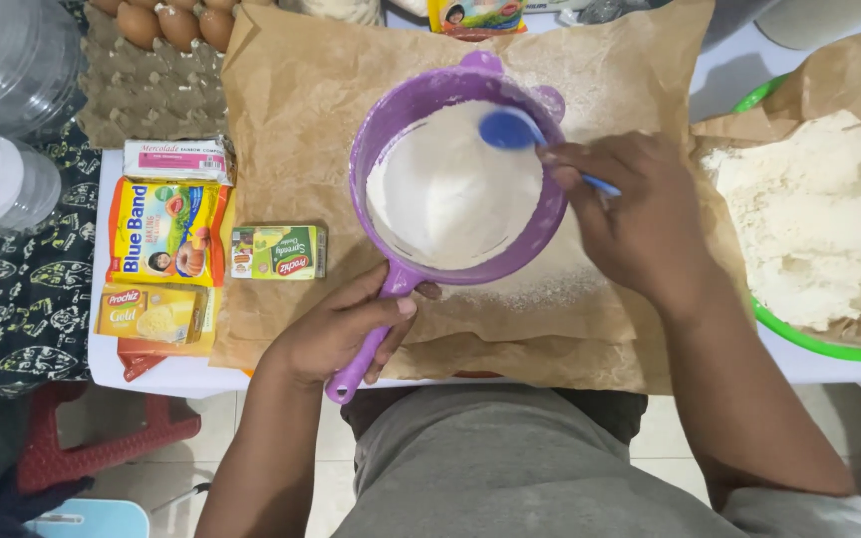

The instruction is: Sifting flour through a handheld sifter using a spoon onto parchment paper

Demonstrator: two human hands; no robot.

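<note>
A purple sieve (381, 149) full of white flour hangs over brown baking paper (301, 90) on a white table. My left hand (336, 329) grips the sieve's purple handle near the table's front edge. My right hand (640, 214) holds a blue spoon (510, 130), whose bowl rests in the flour at the sieve's far right side. A dusting of sifted flour lies on the paper under and to the right of the sieve.
A green-rimmed bowl (799, 334) lined with brown paper holds a heap of flour at the right. Left of the paper lie several packets and small boxes (166, 234). An egg tray (151, 80) with brown eggs sits at the back left. A red stool (82, 438) stands below.
</note>
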